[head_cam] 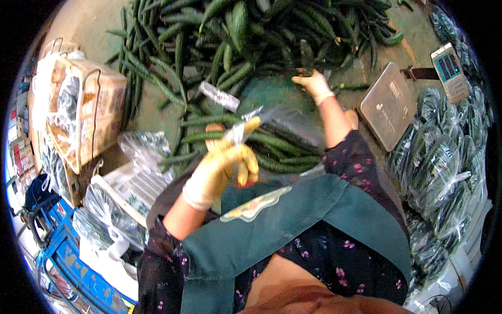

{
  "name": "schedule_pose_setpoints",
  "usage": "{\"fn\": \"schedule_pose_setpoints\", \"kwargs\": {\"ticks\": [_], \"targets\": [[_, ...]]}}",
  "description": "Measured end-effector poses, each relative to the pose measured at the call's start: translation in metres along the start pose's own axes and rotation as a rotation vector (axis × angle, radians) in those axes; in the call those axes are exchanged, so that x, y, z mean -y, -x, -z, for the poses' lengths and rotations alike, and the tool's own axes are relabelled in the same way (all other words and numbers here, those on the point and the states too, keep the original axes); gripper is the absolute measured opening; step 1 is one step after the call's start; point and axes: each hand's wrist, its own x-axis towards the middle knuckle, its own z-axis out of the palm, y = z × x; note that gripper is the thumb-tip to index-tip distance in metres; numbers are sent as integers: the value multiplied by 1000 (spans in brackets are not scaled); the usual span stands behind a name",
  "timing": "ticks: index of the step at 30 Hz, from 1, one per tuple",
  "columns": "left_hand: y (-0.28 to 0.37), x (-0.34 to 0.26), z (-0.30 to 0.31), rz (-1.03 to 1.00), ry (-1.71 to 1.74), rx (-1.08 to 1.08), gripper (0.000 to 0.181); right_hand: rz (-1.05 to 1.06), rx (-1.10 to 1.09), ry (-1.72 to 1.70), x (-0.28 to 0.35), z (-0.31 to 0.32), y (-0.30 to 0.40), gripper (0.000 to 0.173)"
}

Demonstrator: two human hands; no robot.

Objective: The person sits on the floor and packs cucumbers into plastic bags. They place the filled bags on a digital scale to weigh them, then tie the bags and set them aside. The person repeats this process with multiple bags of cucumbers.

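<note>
My left hand (225, 161), in a yellowish glove, pinches the gathered edge of a clear plastic bag (288, 117) in front of my apron. Several long green cucumbers (274, 143) lie in and beside this bag, and where its film ends I cannot tell. Farther forward, my gloved right hand (313, 84) grips the near end of a dark cucumber (306, 55) at the front of a big cucumber pile (235, 31). A silvery strip of packaging (219, 96) rests on the green floor (270, 91) between pile and bag.
To the right is a weighing scale with a metal platform (389, 106) and a display (449, 66). Bagged cucumbers (439, 165) are stacked beyond it. On the left stand a plastic crate (92, 102), a white tray of plastic bags (135, 188), a tied bag (106, 212) and a blue metal cart (74, 259).
</note>
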Motion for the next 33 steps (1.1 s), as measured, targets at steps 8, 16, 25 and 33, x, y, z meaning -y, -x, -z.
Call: {"fn": "schedule_pose_setpoints", "kwargs": {"ticks": [8, 16, 25, 33], "targets": [[6, 7, -5, -38, 79, -17, 75, 117, 279, -538, 36, 88, 155, 50], [7, 1, -4, -108, 154, -10, 61, 133, 609, 454, 32, 23, 240, 60], [15, 3, -24, -6, 13, -1, 64, 528, 169, 692, 61, 49, 98, 28], [3, -15, -28, 33, -146, 72, 70, 408, 90, 1446, 60, -15, -49, 37]]}}
